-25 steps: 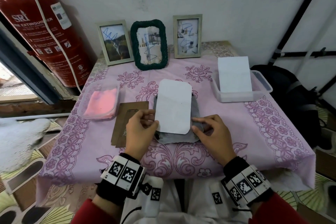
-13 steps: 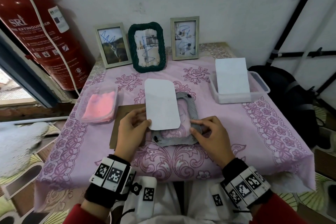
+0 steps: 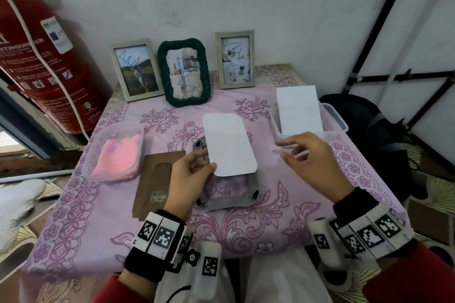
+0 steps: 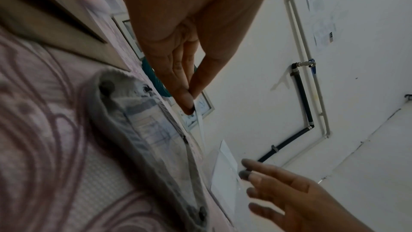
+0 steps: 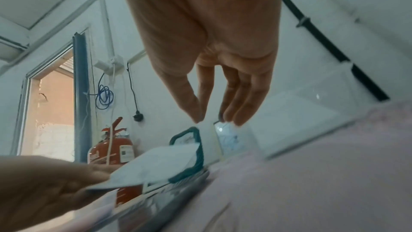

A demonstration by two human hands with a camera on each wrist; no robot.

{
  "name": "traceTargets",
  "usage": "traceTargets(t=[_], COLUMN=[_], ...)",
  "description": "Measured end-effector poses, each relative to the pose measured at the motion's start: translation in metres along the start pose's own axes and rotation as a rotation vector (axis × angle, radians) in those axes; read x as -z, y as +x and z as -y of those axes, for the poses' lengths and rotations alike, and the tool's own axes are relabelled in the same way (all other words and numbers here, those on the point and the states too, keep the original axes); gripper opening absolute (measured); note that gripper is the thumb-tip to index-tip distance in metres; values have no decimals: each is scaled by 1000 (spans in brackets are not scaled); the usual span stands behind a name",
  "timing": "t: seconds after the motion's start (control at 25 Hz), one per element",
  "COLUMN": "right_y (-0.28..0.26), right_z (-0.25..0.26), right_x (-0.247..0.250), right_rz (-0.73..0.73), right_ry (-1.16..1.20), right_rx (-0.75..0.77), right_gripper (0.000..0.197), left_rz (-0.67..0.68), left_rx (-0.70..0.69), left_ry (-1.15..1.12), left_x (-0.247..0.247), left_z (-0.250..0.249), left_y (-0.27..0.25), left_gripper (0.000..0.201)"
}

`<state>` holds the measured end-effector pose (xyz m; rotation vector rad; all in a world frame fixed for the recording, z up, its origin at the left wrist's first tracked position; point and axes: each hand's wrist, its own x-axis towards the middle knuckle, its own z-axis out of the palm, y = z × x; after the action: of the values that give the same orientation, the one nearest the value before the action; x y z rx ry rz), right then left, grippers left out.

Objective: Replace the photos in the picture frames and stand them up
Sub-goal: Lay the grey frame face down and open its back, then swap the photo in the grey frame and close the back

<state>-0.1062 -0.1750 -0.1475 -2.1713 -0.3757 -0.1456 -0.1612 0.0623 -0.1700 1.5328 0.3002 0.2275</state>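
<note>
Once lifted clear of grey frame (image 3: 229, 192): photo (image 3: 229, 145) pinched in left hand (image 3: 189, 174); right hand (image 3: 312, 157) released, empty, fingers loose.

We read this as a plain home or utility room: floral tablecloth (image 3: 283, 206) at centre, fire extinguisher (image 3: 46, 61) upper left, exposed pipes (image 4: 301, 94) on bare white wall.
</note>
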Motion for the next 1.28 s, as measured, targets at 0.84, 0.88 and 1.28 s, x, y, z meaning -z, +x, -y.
traceTargets(t=[0.84,0.88,1.28], right_y=[28,25,7], right_z=[-46,-47,-50], right_x=[71,73,80], right_rz=[25,32,106], right_ry=[-340,-344,-391], right_rx=[77,73,42], right_gripper=[20,21,17], left_rz=[269,278,311], left_rx=[88,84,30], left_ry=[171,185,341], left_x=[-110,-115,-129], left_z=[17,17,22], left_y=[2,1,-9], left_gripper=[52,53,48])
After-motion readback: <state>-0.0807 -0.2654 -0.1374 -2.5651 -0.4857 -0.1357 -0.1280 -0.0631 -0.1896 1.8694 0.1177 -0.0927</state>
